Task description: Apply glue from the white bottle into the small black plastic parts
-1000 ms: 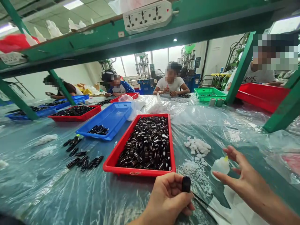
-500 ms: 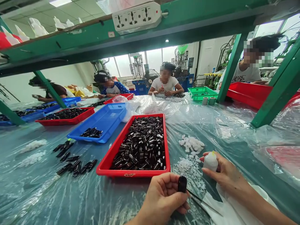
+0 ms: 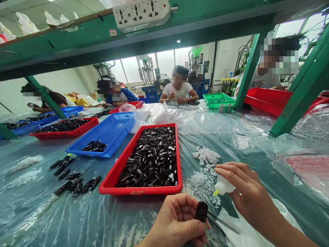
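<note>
Between the thumb and curled fingers of my left hand (image 3: 180, 219) is a small glossy black plastic part (image 3: 202, 211), held upright. My right hand (image 3: 250, 192) grips a small white squeeze bottle (image 3: 224, 186), tilted so that its yellow tip points down and left toward the black part, with a gap between them. Beneath the bottle lies a scatter of small white pieces (image 3: 199, 181), with a heap of larger white pieces (image 3: 207, 156) behind. Tweezers (image 3: 223, 222), partly hidden by my left hand, rest on a white cloth (image 3: 231, 219) below my right hand.
A red tray (image 3: 140, 192) full of black parts stands ahead of my hands. Left of it are a blue tray (image 3: 115, 128) and loose black parts (image 3: 77, 185). A green shelf frame (image 3: 295, 103) crosses above and at the right. Several people sit across the plastic-covered table (image 3: 115, 223).
My right hand has tipped the bottle from upright to nozzle-down and brought it slightly left. My left hand still holds the black part. The whole view has shifted a little.
</note>
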### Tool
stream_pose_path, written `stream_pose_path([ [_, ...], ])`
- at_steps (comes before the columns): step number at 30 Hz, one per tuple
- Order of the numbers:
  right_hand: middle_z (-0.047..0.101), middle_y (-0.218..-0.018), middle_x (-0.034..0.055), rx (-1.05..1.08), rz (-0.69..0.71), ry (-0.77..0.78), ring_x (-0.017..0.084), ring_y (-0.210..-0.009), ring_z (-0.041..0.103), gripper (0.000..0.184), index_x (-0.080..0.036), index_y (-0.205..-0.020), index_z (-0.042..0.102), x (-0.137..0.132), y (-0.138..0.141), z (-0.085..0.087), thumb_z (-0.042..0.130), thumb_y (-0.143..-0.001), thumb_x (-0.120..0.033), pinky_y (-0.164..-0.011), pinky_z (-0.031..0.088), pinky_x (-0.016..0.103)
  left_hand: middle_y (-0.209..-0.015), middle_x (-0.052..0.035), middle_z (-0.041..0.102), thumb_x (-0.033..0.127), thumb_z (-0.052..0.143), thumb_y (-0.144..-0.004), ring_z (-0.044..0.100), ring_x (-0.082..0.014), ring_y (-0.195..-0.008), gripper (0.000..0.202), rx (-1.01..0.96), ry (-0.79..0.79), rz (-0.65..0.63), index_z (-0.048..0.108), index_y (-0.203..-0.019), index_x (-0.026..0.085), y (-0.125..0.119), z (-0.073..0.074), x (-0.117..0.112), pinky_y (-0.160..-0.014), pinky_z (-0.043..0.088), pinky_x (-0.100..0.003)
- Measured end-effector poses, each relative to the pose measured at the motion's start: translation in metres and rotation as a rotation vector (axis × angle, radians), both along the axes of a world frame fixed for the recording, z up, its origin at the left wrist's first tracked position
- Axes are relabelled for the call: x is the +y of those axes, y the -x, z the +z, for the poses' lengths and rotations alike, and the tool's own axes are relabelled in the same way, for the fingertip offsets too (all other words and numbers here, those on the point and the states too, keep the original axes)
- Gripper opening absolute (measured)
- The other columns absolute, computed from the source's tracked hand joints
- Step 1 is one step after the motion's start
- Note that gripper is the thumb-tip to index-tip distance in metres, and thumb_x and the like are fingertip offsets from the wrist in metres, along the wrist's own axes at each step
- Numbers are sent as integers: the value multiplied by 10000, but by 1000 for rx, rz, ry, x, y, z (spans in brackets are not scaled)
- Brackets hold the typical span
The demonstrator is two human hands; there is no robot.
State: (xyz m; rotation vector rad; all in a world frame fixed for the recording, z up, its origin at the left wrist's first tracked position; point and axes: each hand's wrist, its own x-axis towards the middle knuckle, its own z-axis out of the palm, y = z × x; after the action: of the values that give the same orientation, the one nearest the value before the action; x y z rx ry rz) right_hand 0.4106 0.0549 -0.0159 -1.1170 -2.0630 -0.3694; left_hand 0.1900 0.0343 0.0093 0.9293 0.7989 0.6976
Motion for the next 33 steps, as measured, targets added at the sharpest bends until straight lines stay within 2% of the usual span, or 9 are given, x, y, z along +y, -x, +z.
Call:
stream_pose_path([
  [7,587,-1110,27,8,-28,-7,241,-1067,487,551,-214,-1148,544,-7,5,7,308,-738,68,-856,326,400,-624,-40,652,249,811,-556,611,-105,-468,364,-3,29,-37,575,-784,93,2,-3,0,-424,481,-156],
  [18,618,-1073,29,40,-26,-62,246,-1029,514,503,-207,-1069,596,-12,11,15,305,-768,71,-871,305,421,-613,-39,655,226,807,-545,607,-102,-458,339,26,45,-42,596,-775,93,0,-2,-1,-422,478,-152],
  [21,635,-1043,36,70,-28,-96,249,-1003,527,482,-196,-1031,611,-13,15,19,292,-797,79,-863,308,434,-609,-40,654,235,806,-548,602,-101,-447,343,29,44,-42,596,-778,92,0,-2,-1,-413,475,-153],
  [26,624,-1084,53,-35,-22,-138,264,-1041,515,375,-194,-1048,606,-15,10,19,340,-887,15,-872,302,441,-582,-24,639,231,798,-554,598,-98,-439,323,41,43,-36,593,-763,97,1,-1,-1,-412,471,-149],
  [33,618,-1105,59,-14,-6,-114,268,-1071,503,350,-200,-1061,605,-20,13,22,329,-934,-25,-902,286,463,-546,4,626,256,803,-557,591,-91,-429,343,21,61,-46,602,-791,105,0,-3,-1,-403,470,-144],
])
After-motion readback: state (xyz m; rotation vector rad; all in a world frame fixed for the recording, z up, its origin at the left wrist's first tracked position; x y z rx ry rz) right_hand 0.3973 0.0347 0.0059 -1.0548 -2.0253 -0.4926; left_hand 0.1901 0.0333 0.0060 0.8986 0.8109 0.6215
